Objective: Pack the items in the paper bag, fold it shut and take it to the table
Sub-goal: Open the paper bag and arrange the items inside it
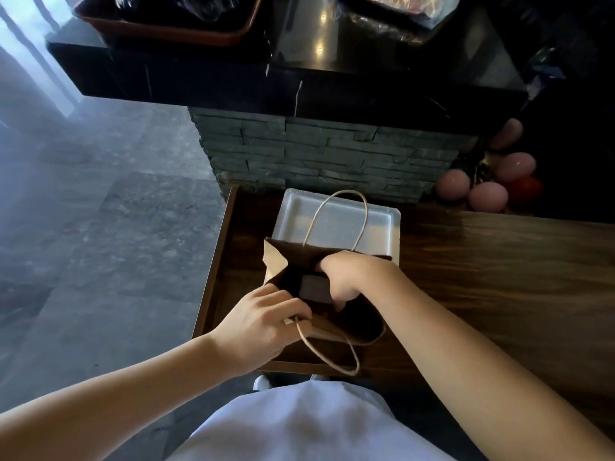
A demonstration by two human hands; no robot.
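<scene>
A brown paper bag [276,261] with twine handles stands open on the wooden counter [482,267]. My left hand [263,322] pinches the bag's near rim by the handle and holds the mouth apart. My right hand [352,277] reaches down into the bag, fingers curled around a dark flat item [312,289] that shows only partly inside. Behind the bag lies a white foam tray [336,221], seemingly empty; the bag's far handle arches over it.
Several pinkish eggs [487,196] and a red round thing [525,189] sit at the counter's back right. A stone-clad pillar [326,154] carries a black upper shelf [266,78] with a brown tray [173,31] and wrapped goods. Grey floor lies to the left.
</scene>
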